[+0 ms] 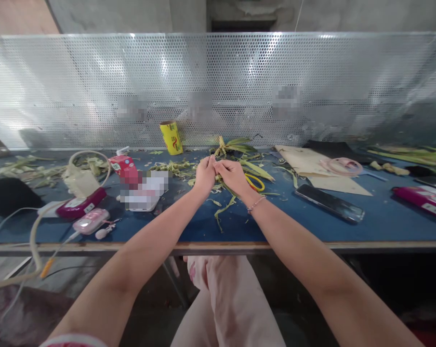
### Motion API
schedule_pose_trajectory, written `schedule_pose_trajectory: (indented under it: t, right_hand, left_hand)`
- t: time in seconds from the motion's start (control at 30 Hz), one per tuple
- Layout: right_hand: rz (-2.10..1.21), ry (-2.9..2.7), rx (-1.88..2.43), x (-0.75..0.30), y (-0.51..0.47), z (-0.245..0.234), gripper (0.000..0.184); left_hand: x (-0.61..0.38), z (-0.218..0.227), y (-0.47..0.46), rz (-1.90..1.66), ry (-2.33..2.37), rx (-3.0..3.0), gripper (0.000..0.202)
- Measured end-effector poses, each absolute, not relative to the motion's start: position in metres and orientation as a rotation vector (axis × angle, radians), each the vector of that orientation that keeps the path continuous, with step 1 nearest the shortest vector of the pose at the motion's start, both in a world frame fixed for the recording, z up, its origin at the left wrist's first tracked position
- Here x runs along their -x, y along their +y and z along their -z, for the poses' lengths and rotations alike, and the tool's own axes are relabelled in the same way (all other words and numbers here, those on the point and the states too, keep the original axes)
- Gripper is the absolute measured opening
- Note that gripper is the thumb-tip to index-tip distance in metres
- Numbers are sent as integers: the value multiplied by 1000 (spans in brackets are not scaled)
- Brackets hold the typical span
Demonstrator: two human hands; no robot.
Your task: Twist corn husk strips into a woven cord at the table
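My left hand (204,174) and my right hand (232,174) meet over the middle of the blue table (275,221), fingers curled and pressed together around green leaf strips (225,205) that trail down toward the table's front edge. My right wrist wears a thin bracelet. Behind the hands lies a bundle of green and yellow leaves (235,147). Yellow-handled scissors (256,182) lie just right of my right hand.
A yellow can (171,137) stands at the perforated metal back wall. A black phone (329,202) and beige paper sheets (311,166) lie right. Pink devices (81,205), a red carton (123,166) and cables sit left. Leaf scraps litter the table.
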State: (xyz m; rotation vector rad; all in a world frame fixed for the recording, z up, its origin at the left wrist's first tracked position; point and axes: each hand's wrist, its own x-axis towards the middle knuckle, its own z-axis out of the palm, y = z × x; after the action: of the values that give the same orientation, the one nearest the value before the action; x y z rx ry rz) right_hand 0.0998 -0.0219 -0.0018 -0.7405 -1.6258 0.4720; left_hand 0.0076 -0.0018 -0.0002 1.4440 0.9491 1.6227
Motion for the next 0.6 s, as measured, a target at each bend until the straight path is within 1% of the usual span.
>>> schedule_pose_trajectory:
  t: [0.2,0.43,0.6]
  right_hand:
    - [-571,-1654,750,-102,-23,1,48]
    - [-523,-1652,755,-102,-23,1,52]
    - [-491,-1545,767,-103,-20,0,51]
  left_hand:
    - [-3,-1,0,-1467,933,-1615,34]
    - [1,-5,-3,-1511,984,-1809,36]
    - [-2,-5,-8,-1496,969,-1779,35]
